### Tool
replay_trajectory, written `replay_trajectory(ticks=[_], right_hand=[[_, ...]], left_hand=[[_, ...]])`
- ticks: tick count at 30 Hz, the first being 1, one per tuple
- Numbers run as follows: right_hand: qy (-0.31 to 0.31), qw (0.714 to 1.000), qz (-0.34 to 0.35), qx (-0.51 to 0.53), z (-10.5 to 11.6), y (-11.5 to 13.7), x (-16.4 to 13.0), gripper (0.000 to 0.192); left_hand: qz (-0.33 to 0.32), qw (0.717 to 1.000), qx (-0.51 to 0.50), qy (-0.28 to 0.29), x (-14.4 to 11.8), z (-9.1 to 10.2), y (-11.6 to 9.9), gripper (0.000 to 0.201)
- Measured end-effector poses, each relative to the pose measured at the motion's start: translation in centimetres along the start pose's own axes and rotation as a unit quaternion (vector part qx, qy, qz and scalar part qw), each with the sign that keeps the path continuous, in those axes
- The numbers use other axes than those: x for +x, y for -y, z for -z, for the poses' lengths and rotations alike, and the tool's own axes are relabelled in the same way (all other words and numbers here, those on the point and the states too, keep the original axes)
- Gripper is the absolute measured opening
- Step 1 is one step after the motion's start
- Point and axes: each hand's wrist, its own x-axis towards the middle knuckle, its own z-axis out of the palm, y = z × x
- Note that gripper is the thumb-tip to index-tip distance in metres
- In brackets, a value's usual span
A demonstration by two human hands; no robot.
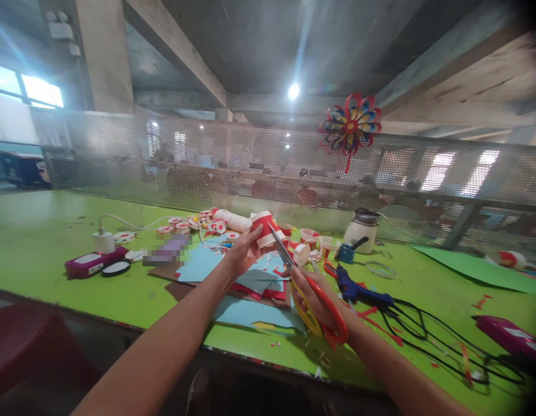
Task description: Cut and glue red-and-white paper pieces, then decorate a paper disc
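A bare concrete room is closed off behind the bench (29,231) by a perforated metal screen (233,164), on which a looped red flower ornament (351,126) is hung. Over the middle of the bench, between its near and back edges, a red-and-white cup (264,226) is held up in the left hand (247,249), its fingers clamped on the wall; it is tilted, presumably so that its side is offered to the blades. The scissors (284,252) are gripped by the right hand (313,289), its fingers closed about the handles, and are pointed up across the cup; whether the wall is being cut cannot be told. Light blue sheets (198,263), flat and matte, are spread beneath the hands towards the near edge, perhaps as a work mat. A ribbed white cup stack (233,221) is laid near the back edge, its cups nested probably to save room. Towards the right end, a blue plastic glue gun (363,293) is laid within easy reach, its black cable (424,329) left in loose loops; behind it a rounded, pale kettle (361,236) is stood upright.
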Motion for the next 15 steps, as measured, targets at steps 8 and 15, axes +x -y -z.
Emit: replay_trajectory(ticks=[8, 15], right_hand=[[-0.012, 0.997, 0.013, -0.075, 0.2, 1.0, -0.4, 0.047], [-0.031, 0.995, 0.013, -0.094, 0.0, 1.0, -0.5, 0.048]], left_hand=[[0.006, 1.0, -0.002, 0.015, -0.3, -0.6, -0.1, 0.036], [0.015, 1.0, -0.006, 0.009, -0.2, -0.2, 0.1, 0.038]])
